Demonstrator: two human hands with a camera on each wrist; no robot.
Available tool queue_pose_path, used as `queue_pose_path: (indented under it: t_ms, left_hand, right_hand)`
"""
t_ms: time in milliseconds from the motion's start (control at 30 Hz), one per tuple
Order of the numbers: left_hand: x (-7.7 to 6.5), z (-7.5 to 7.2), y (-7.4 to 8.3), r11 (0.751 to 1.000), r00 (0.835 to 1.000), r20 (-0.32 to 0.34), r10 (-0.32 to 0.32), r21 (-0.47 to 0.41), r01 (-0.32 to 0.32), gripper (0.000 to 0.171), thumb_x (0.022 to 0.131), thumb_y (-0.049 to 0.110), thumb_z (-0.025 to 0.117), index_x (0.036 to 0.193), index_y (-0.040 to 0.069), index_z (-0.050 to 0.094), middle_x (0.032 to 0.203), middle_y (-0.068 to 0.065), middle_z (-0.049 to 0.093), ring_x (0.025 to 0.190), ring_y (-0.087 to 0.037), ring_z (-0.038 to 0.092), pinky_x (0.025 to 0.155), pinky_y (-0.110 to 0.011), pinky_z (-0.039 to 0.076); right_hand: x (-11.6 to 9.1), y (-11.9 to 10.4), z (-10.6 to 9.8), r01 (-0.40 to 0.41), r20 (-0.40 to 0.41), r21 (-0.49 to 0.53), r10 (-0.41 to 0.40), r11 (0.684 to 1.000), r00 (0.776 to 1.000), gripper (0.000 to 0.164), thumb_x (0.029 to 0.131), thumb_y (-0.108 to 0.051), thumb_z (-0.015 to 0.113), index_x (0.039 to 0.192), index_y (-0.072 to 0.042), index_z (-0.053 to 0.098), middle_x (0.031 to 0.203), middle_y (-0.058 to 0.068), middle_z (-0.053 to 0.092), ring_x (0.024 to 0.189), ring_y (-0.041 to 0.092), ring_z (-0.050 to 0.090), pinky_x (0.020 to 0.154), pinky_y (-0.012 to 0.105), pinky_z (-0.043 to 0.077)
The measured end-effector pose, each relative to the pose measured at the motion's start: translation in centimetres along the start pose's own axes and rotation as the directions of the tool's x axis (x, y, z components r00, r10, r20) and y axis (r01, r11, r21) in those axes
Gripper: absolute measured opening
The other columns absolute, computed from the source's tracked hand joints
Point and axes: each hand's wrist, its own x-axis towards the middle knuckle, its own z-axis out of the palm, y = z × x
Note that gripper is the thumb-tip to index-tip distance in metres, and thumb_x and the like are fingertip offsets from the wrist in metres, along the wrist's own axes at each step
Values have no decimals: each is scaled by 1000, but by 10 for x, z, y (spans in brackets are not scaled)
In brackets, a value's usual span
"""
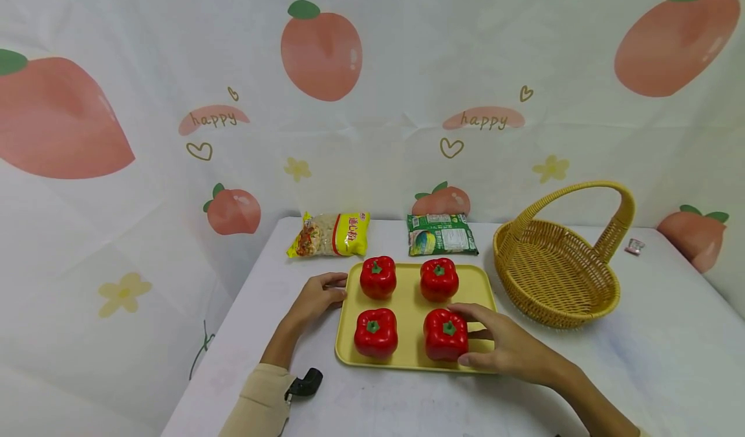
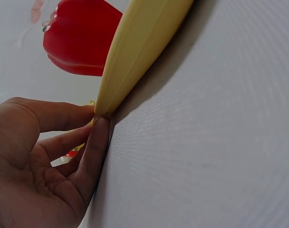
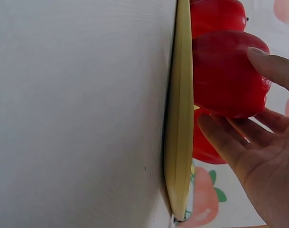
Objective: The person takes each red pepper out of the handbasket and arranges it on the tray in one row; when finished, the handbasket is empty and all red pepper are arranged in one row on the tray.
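Several red bell peppers stand on a yellow tray [image 1: 410, 314] in two rows. My left hand [image 1: 317, 299] is at the tray's left edge; in the left wrist view its thumb and fingers [image 2: 94, 152] pinch the corner of the rim. My right hand [image 1: 515, 350] holds the front right bell pepper [image 1: 442, 344] from its right side. In the right wrist view the thumb [image 3: 275, 69] lies on one side of that pepper and the fingers curve along another. The front left bell pepper [image 1: 372, 341], back left bell pepper [image 1: 378, 282] and back right bell pepper [image 1: 439, 285] stand untouched.
A yellow pasta bag [image 1: 349, 233] lies behind the tray on the left, a green packet [image 1: 442, 236] behind it on the right. To the right stands a wicker basket [image 1: 553, 275] with a tall handle. Beyond it is a small wrapped piece [image 1: 634, 246].
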Motion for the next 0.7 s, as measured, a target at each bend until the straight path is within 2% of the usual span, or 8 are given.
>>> queue_pose_path:
  t_ms: [467, 700]
  left_hand:
    - [-1, 0, 1, 1000, 1000, 9, -3, -10, 3, 47, 97, 1, 62, 143, -5, 61, 133, -21, 69, 110, -23, 72, 92, -35, 63]
    - [-2, 0, 2, 1000, 1000, 3, -3, 5, 3, 46, 97, 2, 63, 143, -5, 61, 133, -20, 69, 109, -23, 72, 92, -35, 63]
  right_hand:
    - [-1, -2, 0, -11, 10, -4, 11, 1000, 1000, 74, 92, -28, 80, 157, -12, 47, 155, 12, 53, 138, 40, 54, 100, 38, 61]
    - [-3, 0, -3, 38, -24, -83, -40, 996, 999, 76, 94, -32, 80, 157, -8, 46, 158, 15, 51, 138, 40, 54, 100, 40, 60]
